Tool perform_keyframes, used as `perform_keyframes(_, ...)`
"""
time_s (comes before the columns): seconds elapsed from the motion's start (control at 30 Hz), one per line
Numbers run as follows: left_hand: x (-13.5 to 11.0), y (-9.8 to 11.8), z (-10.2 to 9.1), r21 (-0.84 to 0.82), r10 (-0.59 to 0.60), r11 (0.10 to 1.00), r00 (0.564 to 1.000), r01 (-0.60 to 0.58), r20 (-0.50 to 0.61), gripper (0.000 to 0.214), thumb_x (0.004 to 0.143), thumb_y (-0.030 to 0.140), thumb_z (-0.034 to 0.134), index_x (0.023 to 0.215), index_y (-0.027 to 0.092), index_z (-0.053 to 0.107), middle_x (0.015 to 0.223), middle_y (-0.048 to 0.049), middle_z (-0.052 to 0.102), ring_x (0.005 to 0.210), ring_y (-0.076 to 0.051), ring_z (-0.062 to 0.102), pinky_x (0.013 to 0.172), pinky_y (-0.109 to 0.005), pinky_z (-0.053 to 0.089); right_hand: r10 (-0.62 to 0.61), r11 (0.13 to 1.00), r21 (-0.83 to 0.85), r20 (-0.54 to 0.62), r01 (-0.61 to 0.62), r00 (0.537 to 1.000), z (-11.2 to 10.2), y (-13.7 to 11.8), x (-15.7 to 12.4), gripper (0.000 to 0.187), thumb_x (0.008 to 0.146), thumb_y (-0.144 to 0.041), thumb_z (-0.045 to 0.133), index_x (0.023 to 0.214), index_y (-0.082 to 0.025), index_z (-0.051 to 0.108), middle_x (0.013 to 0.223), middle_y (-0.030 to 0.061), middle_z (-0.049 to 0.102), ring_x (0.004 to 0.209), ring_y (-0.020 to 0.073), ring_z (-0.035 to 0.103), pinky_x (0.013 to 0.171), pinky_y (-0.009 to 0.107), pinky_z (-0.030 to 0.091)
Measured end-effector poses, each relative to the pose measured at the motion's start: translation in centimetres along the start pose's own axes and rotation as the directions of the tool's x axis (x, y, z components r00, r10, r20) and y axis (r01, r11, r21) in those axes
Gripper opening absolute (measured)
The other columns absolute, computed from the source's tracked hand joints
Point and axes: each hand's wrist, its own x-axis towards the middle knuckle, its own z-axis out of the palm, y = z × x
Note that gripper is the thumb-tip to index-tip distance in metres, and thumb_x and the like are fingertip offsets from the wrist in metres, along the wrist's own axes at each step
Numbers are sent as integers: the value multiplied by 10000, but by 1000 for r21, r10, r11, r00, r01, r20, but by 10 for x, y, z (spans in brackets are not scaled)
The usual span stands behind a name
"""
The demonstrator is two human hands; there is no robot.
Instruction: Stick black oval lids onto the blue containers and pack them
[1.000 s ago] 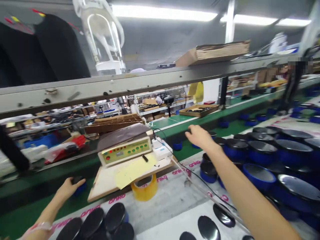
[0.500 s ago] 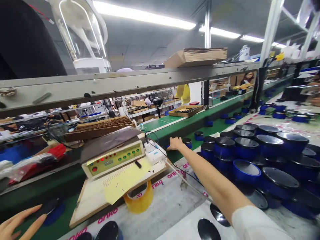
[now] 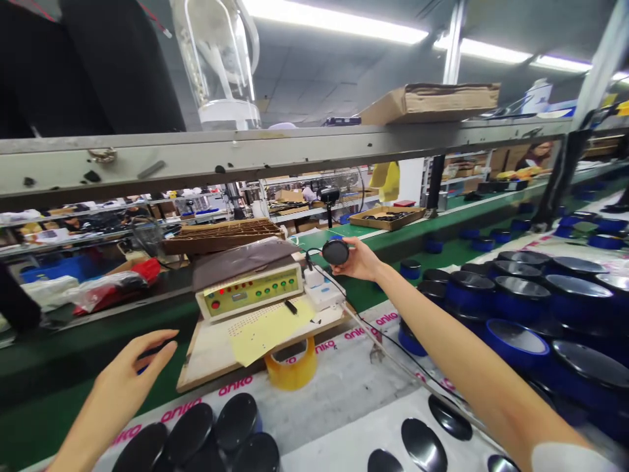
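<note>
My right hand (image 3: 361, 259) is reaching out over the green belt. Its fingers grip a round black-faced part (image 3: 335, 252), lifted with its dark disc turned toward me. At the left, my left hand (image 3: 130, 368) hovers over the belt with thumb and fingers apart. A small patch of blue shows between them, but most of whatever it belongs to is hidden. Below, several black-topped round parts (image 3: 190, 432) stand on the printed sheet near me. Loose glossy black discs (image 3: 423, 444) lie on white paper at the lower right.
A control box (image 3: 250, 292) with lit lamps sits on a board, beside a white power adapter (image 3: 324, 292) and its cables. A yellow tape roll (image 3: 292, 367) is under the board's edge. Many blue, black-topped parts (image 3: 521, 288) are stacked at right. A metal shelf beam (image 3: 295, 147) crosses overhead.
My right hand has picked a round part up off the belt and raised it. The left hand has come up and rightward in view. The view has swung left.
</note>
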Motion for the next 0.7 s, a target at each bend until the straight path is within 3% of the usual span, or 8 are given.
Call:
perform_keyframes(0.13, -28, 76, 8, -339, 142, 938, 971, -71, 190, 508, 739, 560, 583, 1134, 241, 553, 1143, -40, 605, 1024, -221, 586, 878, -314, 484, -50, 998, -18, 250, 57, 967, 77, -36, -9, 393, 705, -519, 598, 875, -168, 647, 850, 61, 668, 808, 222, 599, 743, 335, 484)
perform_keyframes(0.2, -38, 110, 13, -460, 250, 879, 942, -123, 226, 715, 757, 529, 606, 1362, 286, 312, 1345, -55, 453, 1127, -217, 524, 889, -317, 480, -100, 972, -158, 399, 176, 911, 122, -51, -19, 472, 604, -430, 747, 993, -178, 657, 938, 45, 668, 876, 239, 593, 782, 325, 468)
perform_keyframes(0.27, -43, 131, 15, -457, 278, 875, 940, -161, 200, 894, 716, 526, 665, 1420, 293, 167, 1399, -67, 389, 1173, -228, 486, 963, -342, 425, -186, 871, -306, 519, 384, 834, 156, -63, -31, 591, 617, -409, 770, 1156, -226, 608, 1110, 26, 630, 1002, 251, 563, 857, 318, 440)
perform_keyframes(0.33, -41, 134, 11, -386, 263, 903, 952, -187, 154, 851, 696, 498, 697, 1390, 290, 250, 1321, -59, 474, 1109, -222, 527, 959, -341, 418, -224, 778, -370, 590, 507, 775, 171, -69, -38, 583, 731, -468, 675, 1258, -258, 537, 1205, 23, 588, 1063, 247, 543, 871, 315, 439)
perform_keyframes(0.43, -25, 100, 2, -282, 157, 950, 985, -133, 65, 600, 706, 418, 701, 1229, 295, 436, 1104, 0, 599, 910, -164, 600, 839, -280, 469, -258, 783, -409, 471, 468, 844, 150, -71, -32, 536, 832, -540, 530, 1254, -210, 528, 1041, 66, 657, 877, 211, 610, 748, 322, 494)
perform_keyframes(0.5, -8, 59, -1, -235, 21, 972, 1000, -26, -23, 575, 688, 356, 713, 1183, 261, 436, 1061, -7, 600, 869, -155, 604, 791, -270, 480, -376, 770, -492, 162, 405, 912, 112, -68, -17, 499, 855, -543, 496, 1197, -183, 546, 940, 74, 668, 769, 189, 603, 725, 338, 500)
perform_keyframes(0.6, 17, -10, 5, -153, -187, 974, 975, 168, -119, 577, 666, 286, 730, 1147, 183, 429, 1071, -65, 576, 893, -182, 593, 798, -319, 478, -457, 761, -621, -308, 188, 834, 43, -54, 9, 436, 946, -457, 333, 1249, -167, 451, 1072, 122, 606, 876, 217, 570, 801, 408, 478)
perform_keyframes(0.7, 32, -62, 21, -69, -318, 948, 940, 312, -125, 458, 706, 289, 703, 1071, 147, 465, 1038, -75, 565, 892, -199, 580, 801, -373, 474, -359, 705, -700, -493, -116, 792, -16, -27, 22, 346, 957, -395, 381, 1212, -186, 486, 1172, 106, 546, 990, 227, 546, 856, 441, 456)
